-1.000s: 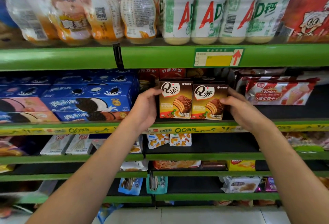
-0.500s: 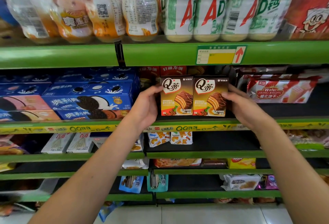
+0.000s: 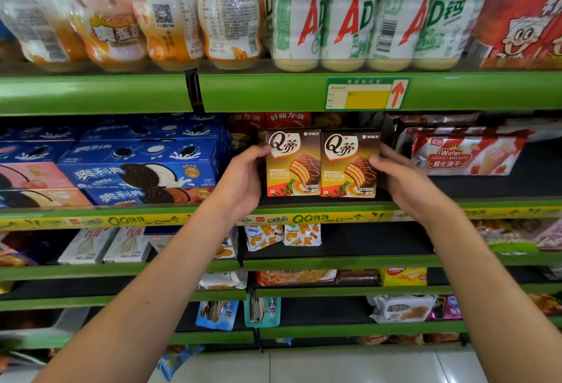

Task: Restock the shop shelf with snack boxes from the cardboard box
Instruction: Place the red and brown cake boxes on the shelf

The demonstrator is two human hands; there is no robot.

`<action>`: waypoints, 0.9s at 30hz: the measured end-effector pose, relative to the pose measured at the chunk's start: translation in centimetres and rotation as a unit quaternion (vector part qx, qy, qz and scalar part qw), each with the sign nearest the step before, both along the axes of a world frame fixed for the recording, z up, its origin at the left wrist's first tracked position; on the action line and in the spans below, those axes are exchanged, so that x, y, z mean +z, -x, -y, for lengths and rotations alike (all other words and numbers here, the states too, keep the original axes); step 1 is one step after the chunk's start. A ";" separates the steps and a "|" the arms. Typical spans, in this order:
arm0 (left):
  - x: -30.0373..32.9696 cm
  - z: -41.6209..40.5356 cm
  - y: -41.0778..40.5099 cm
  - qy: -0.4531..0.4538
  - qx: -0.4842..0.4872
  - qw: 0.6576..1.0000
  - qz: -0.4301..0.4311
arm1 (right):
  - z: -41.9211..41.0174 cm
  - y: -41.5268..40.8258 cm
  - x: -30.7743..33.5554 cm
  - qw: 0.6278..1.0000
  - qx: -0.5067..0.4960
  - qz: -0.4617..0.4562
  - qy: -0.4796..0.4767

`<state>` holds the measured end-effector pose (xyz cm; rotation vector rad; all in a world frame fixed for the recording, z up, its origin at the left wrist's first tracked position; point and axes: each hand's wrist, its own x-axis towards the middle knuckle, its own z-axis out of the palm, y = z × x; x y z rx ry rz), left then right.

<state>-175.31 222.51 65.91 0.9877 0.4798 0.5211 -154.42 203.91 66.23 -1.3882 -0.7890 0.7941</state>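
Two brown snack boxes with a Q logo and a chocolate cake picture stand upright side by side on the green shelf. My left hand grips the outer left side of the left snack box, thumb on its front edge. My right hand grips the outer right side of the right snack box, thumb on its front. Both boxes rest on the shelf board, pressed together. Red boxes show behind them. The cardboard box is out of view.
Blue biscuit boxes are stacked just left of my left hand. A red and white wafer pack lies to the right, with dark shelf space in front of it. Drink bottles fill the shelf above. Lower shelves hold small snack packs.
Both hands have pushed the two boxes a little further back onto the shelf, holding them together. The view has dropped slightly.
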 end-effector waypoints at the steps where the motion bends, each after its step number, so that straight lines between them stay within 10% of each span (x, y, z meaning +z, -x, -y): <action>1: 0.0 0.0 0.0 0.001 0.001 1.000 0.000 | 0.0 0.0 0.0 1.000 0.001 0.000 0.001; 27: 0.2 0.2 -0.1 -0.002 0.005 1.000 -0.006 | 0.0 -0.6 -0.6 1.000 0.014 -0.006 0.001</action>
